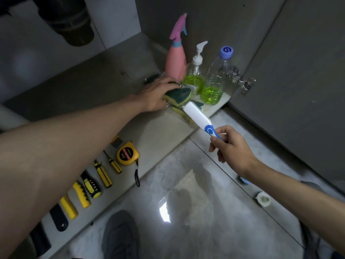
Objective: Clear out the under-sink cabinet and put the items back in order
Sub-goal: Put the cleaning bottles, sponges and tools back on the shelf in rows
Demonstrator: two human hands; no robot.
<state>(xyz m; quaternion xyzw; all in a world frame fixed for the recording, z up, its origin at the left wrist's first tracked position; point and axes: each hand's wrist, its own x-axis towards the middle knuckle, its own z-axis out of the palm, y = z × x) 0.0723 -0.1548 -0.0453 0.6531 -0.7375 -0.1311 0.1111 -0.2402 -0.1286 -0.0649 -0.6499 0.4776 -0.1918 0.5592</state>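
Note:
My left hand reaches into the cabinet and grips a green and yellow sponge in clear wrapping on the cabinet floor. My right hand holds the blue handle of a white brush, its head over the cabinet's front edge beside the sponge. Behind the sponge stand a pink spray bottle, a pump bottle with green liquid and a clear bottle with a blue cap and green liquid.
A yellow tape measure and several yellow and black screwdrivers lie in a row along the cabinet's front left edge. A black drain pipe hangs at top left. The open door stands right. A white cap lies on the glossy floor.

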